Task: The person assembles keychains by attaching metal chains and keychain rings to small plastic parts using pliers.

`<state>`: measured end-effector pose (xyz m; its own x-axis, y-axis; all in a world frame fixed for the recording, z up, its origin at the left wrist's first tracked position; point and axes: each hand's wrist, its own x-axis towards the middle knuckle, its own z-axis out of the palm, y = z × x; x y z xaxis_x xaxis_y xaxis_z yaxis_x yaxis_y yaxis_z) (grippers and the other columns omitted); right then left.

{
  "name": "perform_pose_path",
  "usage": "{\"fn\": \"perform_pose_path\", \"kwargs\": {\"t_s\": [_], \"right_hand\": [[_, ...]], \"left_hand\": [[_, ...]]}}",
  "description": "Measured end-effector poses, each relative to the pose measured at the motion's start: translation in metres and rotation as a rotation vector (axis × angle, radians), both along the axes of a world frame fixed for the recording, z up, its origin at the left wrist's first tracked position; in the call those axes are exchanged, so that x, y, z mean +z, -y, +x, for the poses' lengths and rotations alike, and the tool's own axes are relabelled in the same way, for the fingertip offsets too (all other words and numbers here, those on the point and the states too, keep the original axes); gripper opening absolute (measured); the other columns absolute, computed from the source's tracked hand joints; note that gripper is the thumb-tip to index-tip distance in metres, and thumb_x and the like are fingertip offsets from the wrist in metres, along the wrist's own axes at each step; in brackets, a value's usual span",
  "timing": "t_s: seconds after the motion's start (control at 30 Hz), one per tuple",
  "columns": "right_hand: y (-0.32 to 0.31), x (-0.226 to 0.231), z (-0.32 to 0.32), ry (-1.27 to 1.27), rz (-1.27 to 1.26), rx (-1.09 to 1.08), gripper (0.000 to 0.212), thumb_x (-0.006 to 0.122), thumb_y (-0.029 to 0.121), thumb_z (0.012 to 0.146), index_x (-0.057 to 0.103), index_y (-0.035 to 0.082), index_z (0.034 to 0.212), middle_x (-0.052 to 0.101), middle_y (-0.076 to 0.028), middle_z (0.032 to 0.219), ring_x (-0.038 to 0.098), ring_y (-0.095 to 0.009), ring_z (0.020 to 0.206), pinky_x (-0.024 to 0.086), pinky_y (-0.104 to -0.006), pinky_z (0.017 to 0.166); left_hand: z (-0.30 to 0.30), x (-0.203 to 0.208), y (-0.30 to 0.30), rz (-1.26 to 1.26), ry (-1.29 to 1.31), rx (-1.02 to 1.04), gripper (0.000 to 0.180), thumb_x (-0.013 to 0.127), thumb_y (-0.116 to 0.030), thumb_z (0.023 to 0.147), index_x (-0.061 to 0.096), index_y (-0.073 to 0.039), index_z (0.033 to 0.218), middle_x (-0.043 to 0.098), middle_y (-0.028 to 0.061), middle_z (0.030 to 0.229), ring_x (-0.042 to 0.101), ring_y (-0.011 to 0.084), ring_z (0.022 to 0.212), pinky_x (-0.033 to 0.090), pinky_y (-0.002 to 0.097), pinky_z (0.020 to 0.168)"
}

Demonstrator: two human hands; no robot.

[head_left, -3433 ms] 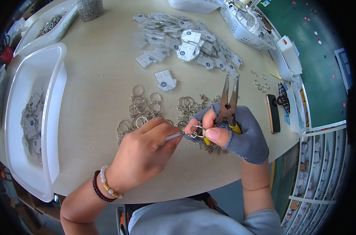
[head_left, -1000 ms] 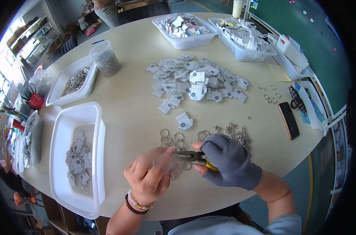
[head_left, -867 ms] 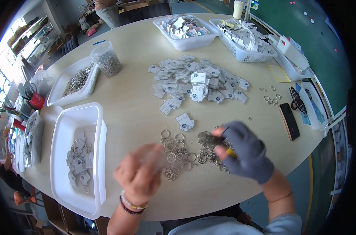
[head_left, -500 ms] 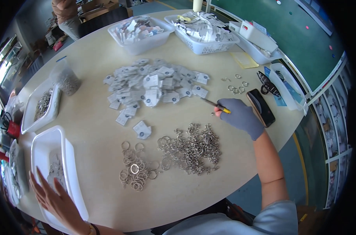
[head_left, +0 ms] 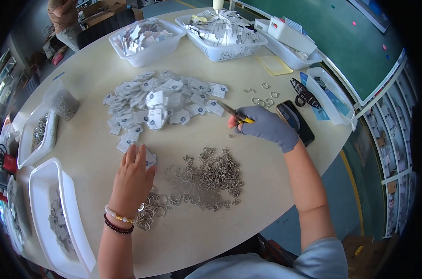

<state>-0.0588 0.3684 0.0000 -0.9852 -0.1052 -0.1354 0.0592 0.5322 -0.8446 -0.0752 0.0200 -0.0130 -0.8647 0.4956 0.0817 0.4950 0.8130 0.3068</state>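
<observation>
Behind everything stands a green board (head_left: 308, 18), and before it a pale table (head_left: 266, 186) fills the middle. On the left hand (head_left: 133, 176), the fingers lie nearly straight and close together, thumb set apart, over a white tag (head_left: 151, 159); no grip shows, though whether the fingertips touch it is hard to tell, as the hand hides that spot. On the right hand (head_left: 258, 124), in a grey fingerless glove (head_left: 278, 132), the fingers curl around yellow-handled pliers (head_left: 238, 115). For a clean lift, it seems best to pinch one tag by its edge, with the pliers' tips held off the others. Just beyond the left fingertips spreads a tag pile (head_left: 164, 100); nearer the body lie key rings (head_left: 148, 211) and, to their right, small chains (head_left: 220, 172). Farther left stands a white tub (head_left: 76, 214) with more tags; a phone (head_left: 305, 132) lies beside the right wrist.
</observation>
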Motion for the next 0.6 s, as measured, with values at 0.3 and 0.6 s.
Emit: {"fn": "perform_pose_path", "kwargs": {"t_s": [0.3, 0.6], "right_hand": [[0.002, -0.004, 0.016, -0.071, 0.412, 0.028, 0.021, 0.065, 0.018, 0.083, 0.063, 0.004, 0.098, 0.067, -0.011, 0.092, 0.064, -0.022, 0.083, 0.05, -0.0339, 0.075], [0.021, -0.005, 0.013, -0.174, 0.526, 0.029, 0.02, 0.066, 0.02, 0.083, 0.06, 0.003, 0.092, 0.067, -0.012, 0.087, 0.065, -0.031, 0.08, 0.05, -0.038, 0.071]], "left_hand": [[-0.011, -0.001, -0.002, -0.01, -0.222, -0.009, 0.054, 0.069, -0.001, 0.076, 0.049, 0.0, 0.126, 0.052, 0.0177, 0.113, 0.053, 0.0349, 0.104, 0.047, 0.0409, 0.088], [0.004, 0.02, 0.007, 0.327, -0.131, 0.072, 0.027, 0.062, 0.004, 0.081, 0.055, -0.002, 0.106, 0.058, 0.015, 0.092, 0.06, 0.031, 0.078, 0.048, 0.039, 0.069]]}}
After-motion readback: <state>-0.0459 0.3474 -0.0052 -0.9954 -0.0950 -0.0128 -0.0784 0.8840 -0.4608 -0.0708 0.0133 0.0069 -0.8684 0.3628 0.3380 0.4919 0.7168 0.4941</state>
